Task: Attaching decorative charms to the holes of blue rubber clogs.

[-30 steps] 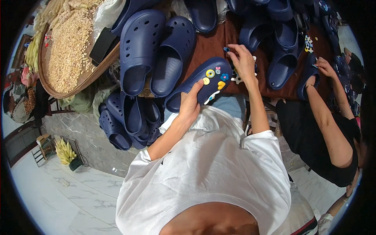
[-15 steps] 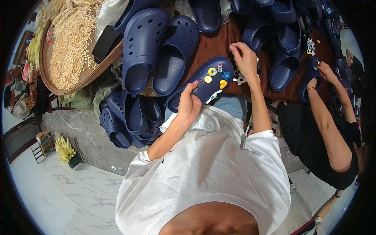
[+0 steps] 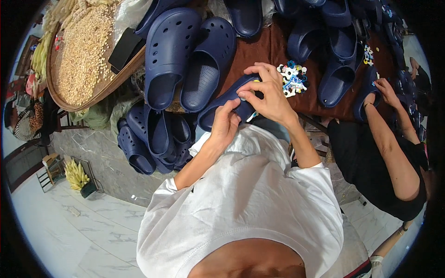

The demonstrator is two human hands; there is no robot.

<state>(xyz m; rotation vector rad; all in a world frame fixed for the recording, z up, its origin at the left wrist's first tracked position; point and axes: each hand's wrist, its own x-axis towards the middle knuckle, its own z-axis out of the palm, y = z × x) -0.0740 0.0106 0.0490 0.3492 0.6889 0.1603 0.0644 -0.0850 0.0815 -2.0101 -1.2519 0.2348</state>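
Nearest, a white short-sleeved shirt (image 3: 245, 185) is being worn by the person at work. Just beyond it, one navy-blue clog of smooth moulded material (image 3: 244, 111) is being held above the lap, by the near edge of the worktop, with its toe pointing away and to the right. By the left hand (image 3: 225, 123) its side is being grasped, near the foot opening. The right hand (image 3: 269, 95) is being kept over the front part of the clog, with bent fingers touching it; whether a small piece is being pinched there cannot be told. Beside these fingers, a small yellow decoration (image 3: 256, 81) is being partly covered.

A little to the right of the right hand, a heap of small white, blue, black and yellow decorations (image 3: 293, 78) is being carried by the worktop, which is being covered by a reddish-brown cloth (image 3: 257, 44). To the left of the held clog, two larger-looking navy-blue clogs (image 3: 170, 55) are being displayed side by side.

Farther left, pale yellow kernels (image 3: 85, 55) are being contained in a round brown tray (image 3: 92, 103). Far to the right, another navy-blue clog (image 3: 368, 85) is being handled by a co-worker dressed in black (image 3: 371, 157).
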